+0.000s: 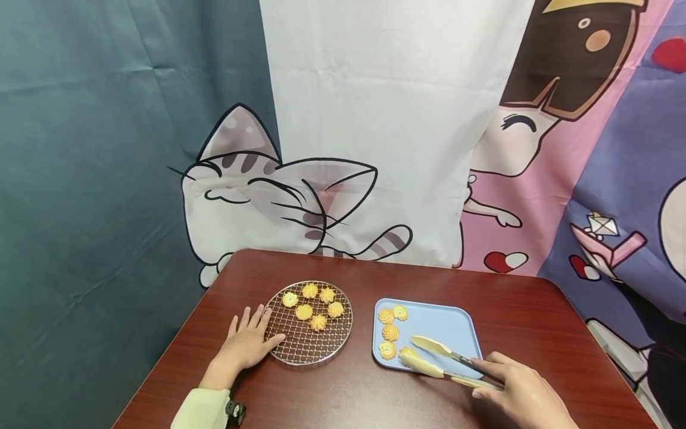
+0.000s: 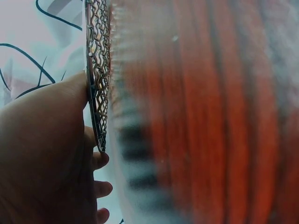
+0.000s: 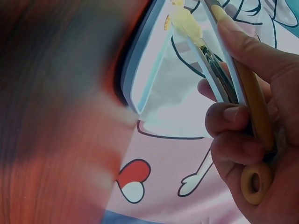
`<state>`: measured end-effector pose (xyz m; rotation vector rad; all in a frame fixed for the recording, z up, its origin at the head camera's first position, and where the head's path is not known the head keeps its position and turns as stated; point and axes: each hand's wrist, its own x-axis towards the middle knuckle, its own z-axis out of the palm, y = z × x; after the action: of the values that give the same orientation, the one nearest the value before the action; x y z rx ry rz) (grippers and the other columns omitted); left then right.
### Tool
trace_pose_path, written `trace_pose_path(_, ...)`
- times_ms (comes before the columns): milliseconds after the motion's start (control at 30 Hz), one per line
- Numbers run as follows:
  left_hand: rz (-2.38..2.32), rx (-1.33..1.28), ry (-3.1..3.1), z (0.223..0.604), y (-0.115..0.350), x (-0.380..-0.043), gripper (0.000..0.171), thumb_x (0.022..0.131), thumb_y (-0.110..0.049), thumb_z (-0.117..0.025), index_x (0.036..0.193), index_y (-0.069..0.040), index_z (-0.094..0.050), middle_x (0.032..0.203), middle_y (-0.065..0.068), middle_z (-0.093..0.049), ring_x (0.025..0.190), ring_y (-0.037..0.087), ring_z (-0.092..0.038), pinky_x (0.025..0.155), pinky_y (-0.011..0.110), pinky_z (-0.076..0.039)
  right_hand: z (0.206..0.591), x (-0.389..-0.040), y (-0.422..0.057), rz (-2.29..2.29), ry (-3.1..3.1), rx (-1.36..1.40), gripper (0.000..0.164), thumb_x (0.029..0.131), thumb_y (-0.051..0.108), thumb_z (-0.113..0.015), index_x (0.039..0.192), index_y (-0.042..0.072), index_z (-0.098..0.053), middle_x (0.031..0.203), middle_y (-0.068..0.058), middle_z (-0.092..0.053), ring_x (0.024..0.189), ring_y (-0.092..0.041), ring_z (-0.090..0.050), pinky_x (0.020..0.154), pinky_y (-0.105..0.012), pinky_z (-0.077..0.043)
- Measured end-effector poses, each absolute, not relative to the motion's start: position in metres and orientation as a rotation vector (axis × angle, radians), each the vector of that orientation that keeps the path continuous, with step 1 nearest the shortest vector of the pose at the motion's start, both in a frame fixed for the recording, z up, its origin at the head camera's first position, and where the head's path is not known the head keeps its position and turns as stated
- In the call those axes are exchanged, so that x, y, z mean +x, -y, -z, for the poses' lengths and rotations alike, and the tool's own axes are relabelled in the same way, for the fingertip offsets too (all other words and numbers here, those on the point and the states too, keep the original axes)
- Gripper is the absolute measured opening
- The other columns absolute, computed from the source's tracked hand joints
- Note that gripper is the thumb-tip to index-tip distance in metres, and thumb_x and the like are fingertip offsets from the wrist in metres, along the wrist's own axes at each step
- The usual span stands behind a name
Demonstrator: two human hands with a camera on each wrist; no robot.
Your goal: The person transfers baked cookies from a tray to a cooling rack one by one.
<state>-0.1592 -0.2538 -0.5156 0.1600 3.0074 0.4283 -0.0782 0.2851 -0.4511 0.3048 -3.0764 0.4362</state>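
Observation:
My right hand (image 1: pixel 517 387) grips a pair of tongs (image 1: pixel 436 348) with cream tips and a yellow handle (image 3: pixel 254 102). The two tips stand apart over the blue tray (image 1: pixel 447 314), and the nearer one overlaps a piped cookie (image 1: pixel 406 351). More golden swirl cookies (image 1: pixel 390 332) lie along the tray's left side. My left hand (image 1: pixel 243 345) lies with fingers spread at the left edge of a round wire rack (image 1: pixel 300 351); thumb and fingertips are right at its rim. Several cookies (image 1: pixel 318 323) sit on the rack's far half.
Rack and tray stand side by side on a dark red-brown wooden table (image 1: pixel 354 393). Behind the table hangs a cartoon-printed curtain (image 1: pixel 396 131). A black band (image 1: pixel 236 411) circles the left wrist.

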Motion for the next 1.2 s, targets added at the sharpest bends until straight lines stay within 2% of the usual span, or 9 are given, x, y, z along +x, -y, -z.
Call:
trace_pose_path(233,-0.435,0.158,-3.007,0.517,0.254,-0.159,0.084,0.101,-0.058,-0.050,0.158,0.000,-0.030,0.164,0.026,-0.023,0.150,0.053,-0.011,0.118,0.070,-0.005,0.451,-0.081,-0.284,-0.404,3.065,0.310,0.052,0.068,0.042,-0.090,0.117,0.028,-0.078,0.087,0.016,-0.050,0.070,0.003,-0.044,0.058,-0.022,-0.036)
trace_pose_path(700,-0.424,0.158,-3.016,0.519,0.255,-0.160,0.083,0.101,-0.056,-0.050,0.158,0.001,-0.030,0.164,0.026,-0.023,0.150,0.053,-0.012,0.118,0.069,-0.006,0.444,-0.089,-0.281,-0.370,3.094,0.349,0.050,0.071,0.041,-0.089,0.118,0.033,-0.077,0.080,0.015,-0.043,0.067,0.002,-0.042,0.055,-0.022,-0.032)
trace_pose_path(1200,-0.430,0.164,-3.020,0.517,0.254,-0.159,0.082,0.101,-0.057,-0.050,0.157,0.002,-0.033,0.163,0.026,-0.025,0.150,0.054,-0.013,0.118,0.070,-0.007,0.444,-0.091,-0.282,-0.388,3.106,0.352,0.048,0.071,0.040,-0.089,0.117,0.031,-0.078,0.080,0.015,-0.045,0.067,0.001,-0.043,0.057,-0.022,-0.033)
